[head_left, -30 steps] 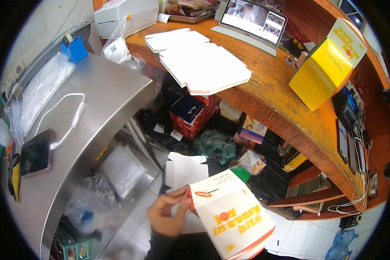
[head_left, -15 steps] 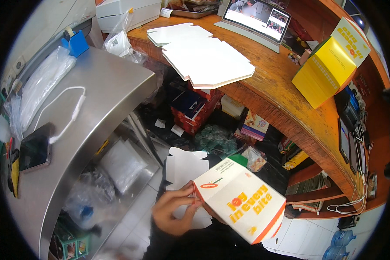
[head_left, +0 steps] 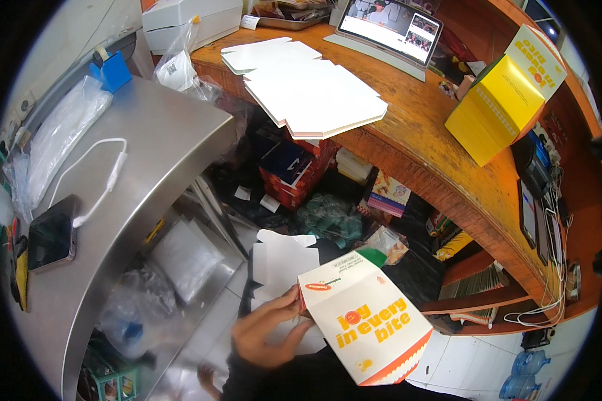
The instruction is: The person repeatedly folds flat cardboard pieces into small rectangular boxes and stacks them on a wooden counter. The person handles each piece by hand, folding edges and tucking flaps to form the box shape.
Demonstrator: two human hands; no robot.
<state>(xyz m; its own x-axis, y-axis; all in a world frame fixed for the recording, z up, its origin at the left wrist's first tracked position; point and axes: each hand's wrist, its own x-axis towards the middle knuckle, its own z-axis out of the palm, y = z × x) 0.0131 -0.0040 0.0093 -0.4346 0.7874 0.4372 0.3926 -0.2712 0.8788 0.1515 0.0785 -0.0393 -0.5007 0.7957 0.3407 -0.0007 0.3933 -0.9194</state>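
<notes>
A white carton box (head_left: 364, 327) with orange and yellow print and a green flap is held tilted over my lap. My left hand (head_left: 267, 331) is closed at the box's left edge, fingers and thumb gripping its upper left corner. My right hand is out of sight, with the box covering the area where it would be. Beneath the box lies an unfolded white card blank (head_left: 284, 260), partly covered by my left hand and the box.
Flat white card blanks (head_left: 314, 90) are stacked on the wooden desk (head_left: 408, 147). A yellow folded carton (head_left: 495, 110) stands at its right, a tablet (head_left: 389, 30) behind. On the left, a steel table (head_left: 147, 134) bears a phone (head_left: 52, 235) and tape dispenser (head_left: 112, 69).
The box has turned slightly and shifted a little left and down, showing its front more squarely. My left hand still grips its edge. The whole view has shifted slightly.
</notes>
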